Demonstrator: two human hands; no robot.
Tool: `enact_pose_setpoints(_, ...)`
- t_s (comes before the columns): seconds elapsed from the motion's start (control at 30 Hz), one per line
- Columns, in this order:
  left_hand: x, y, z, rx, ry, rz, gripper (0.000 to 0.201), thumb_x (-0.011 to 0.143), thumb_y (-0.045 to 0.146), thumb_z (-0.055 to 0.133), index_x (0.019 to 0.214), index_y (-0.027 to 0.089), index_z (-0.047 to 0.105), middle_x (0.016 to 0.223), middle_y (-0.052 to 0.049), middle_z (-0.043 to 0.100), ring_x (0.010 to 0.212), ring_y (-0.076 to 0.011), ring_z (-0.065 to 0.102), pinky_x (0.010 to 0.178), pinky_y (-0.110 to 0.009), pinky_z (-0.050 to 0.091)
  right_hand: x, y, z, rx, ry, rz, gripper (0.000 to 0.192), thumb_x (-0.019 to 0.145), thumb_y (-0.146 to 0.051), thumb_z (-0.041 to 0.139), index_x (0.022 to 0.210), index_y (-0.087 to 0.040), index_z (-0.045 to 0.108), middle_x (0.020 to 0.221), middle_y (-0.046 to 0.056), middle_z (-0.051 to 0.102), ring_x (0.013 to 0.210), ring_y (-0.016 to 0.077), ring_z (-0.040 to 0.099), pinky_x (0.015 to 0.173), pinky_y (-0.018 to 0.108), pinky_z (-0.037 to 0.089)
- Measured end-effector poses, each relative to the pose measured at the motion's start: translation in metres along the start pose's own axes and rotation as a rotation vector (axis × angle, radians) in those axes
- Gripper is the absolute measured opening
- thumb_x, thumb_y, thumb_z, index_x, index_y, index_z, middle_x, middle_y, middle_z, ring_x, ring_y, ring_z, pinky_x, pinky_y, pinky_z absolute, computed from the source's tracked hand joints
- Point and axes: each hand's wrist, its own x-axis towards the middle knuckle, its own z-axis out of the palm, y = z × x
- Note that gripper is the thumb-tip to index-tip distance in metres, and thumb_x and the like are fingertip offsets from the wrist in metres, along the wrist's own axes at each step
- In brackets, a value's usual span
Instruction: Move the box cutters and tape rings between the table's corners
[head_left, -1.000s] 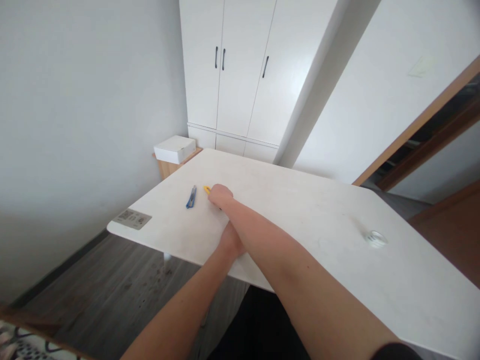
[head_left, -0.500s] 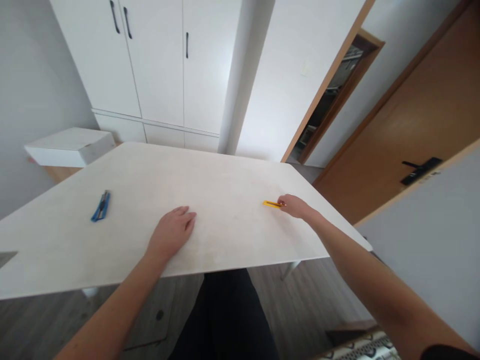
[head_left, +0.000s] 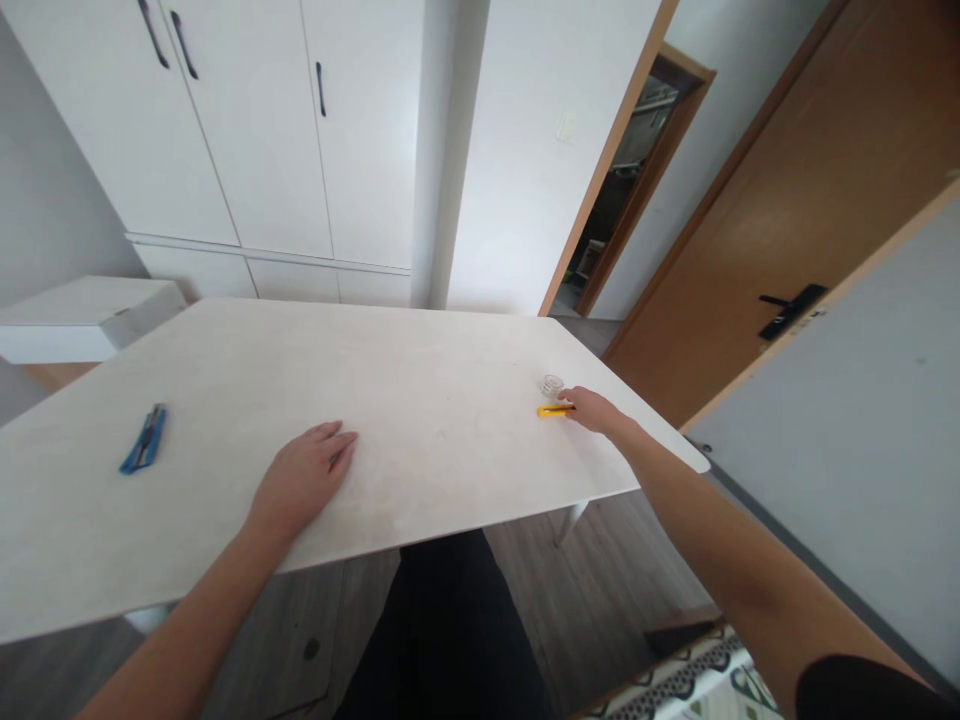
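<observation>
My right hand, at the right part of the white table, has its fingers closed around the rear end of a yellow utility knife. The knife lies low, at or just over the tabletop; my fingers hide its other end. Just behind it sits a small clear roll of tape, close to my fingertips. My left hand rests palm down on the table, fingers stretched, holding nothing. To its left lies a blue utility knife, apart from the hand.
A white box stands beyond the table's left corner. White cabinets and a wall rise behind. To the right is a wooden door with a black handle. A patterned item lies below at the lower right.
The view has turned to the right, shifting the scene left. My right hand still has the yellow knife, now nearer the tape roll, which shows more clearly. My left hand stays on the table.
</observation>
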Motion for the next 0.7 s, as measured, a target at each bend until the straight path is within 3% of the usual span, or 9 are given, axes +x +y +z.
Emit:
enact_pose_setpoints(0.13, 0.001, 0.005, -0.004, 0.007, -0.002, -0.017, 0.049, 0.097, 0.041, 0.036, 0.115, 0.017, 0.074, 0.129, -0.015, 0.067, 0.122, -0.0293, 0.062, 0.109, -0.044, 0.045, -0.006, -0.032, -0.017, -0.042, 0.003, 0.047, 0.033, 0.092, -0.014, 0.049, 0.119, -0.02, 0.066, 0.124, 0.012, 0.066, 0.107, 0.0245, 0.062, 0.073, 0.029, 0.043)
enact_pose_setpoints(0.23, 0.0, 0.012, -0.01, 0.013, -0.016, -0.043, 0.043, 0.097, 0.036, 0.039, 0.115, 0.018, 0.074, 0.128, -0.014, 0.068, 0.121, -0.0277, 0.062, 0.108, -0.042, 0.046, -0.002, -0.091, -0.032, 0.004, 0.019, -0.109, 0.024, 0.093, -0.02, 0.05, 0.108, -0.02, 0.07, 0.111, 0.01, 0.072, 0.1, 0.0231, 0.064, 0.071, 0.028, 0.042)
enact_pose_setpoints(0.33, -0.001, 0.018, -0.015, 0.011, -0.02, -0.067, 0.036, 0.096, 0.031, 0.044, 0.114, 0.02, 0.074, 0.129, -0.013, 0.067, 0.122, -0.0254, 0.061, 0.108, -0.041, 0.046, 0.005, -0.178, -0.044, 0.089, 0.043, -0.346, 0.022, 0.093, -0.023, 0.051, 0.099, -0.019, 0.072, 0.105, 0.008, 0.074, 0.094, 0.0208, 0.065, 0.073, 0.027, 0.042)
enact_pose_setpoints(0.5, 0.0, 0.02, -0.016, -0.06, -0.005, -0.091, 0.029, 0.095, 0.026, 0.048, 0.106, 0.019, 0.074, 0.124, -0.014, 0.069, 0.12, -0.0269, 0.061, 0.107, -0.044, 0.046, 0.008, -0.349, -0.051, 0.165, 0.063, -0.67, 0.024, 0.093, -0.024, 0.053, 0.096, -0.016, 0.075, 0.104, 0.009, 0.075, 0.097, 0.0202, 0.066, 0.082, 0.026, 0.045)
enact_pose_setpoints(0.6, -0.003, 0.017, -0.01, -0.112, -0.014, -0.129, 0.03, 0.094, 0.024, 0.048, 0.108, 0.013, 0.072, 0.115, -0.017, 0.071, 0.115, -0.0306, 0.063, 0.105, -0.049, 0.047, 0.002, -0.445, -0.051, 0.18, 0.035, -0.751, 0.026, 0.092, -0.025, 0.053, 0.098, -0.016, 0.076, 0.107, 0.011, 0.075, 0.102, 0.0221, 0.067, 0.087, 0.028, 0.047)
enact_pose_setpoints(0.7, -0.008, 0.011, 0.001, -0.13, -0.007, -0.155, 0.039, 0.096, 0.025, 0.044, 0.127, 0.011, 0.063, 0.135, -0.019, 0.062, 0.127, -0.0305, 0.057, 0.111, -0.049, 0.042, -0.005, -0.521, -0.05, 0.258, -0.019, -0.72, 0.033, 0.094, -0.032, 0.051, 0.109, -0.013, 0.074, 0.118, 0.015, 0.072, 0.11, 0.0257, 0.067, 0.09, 0.032, 0.049)
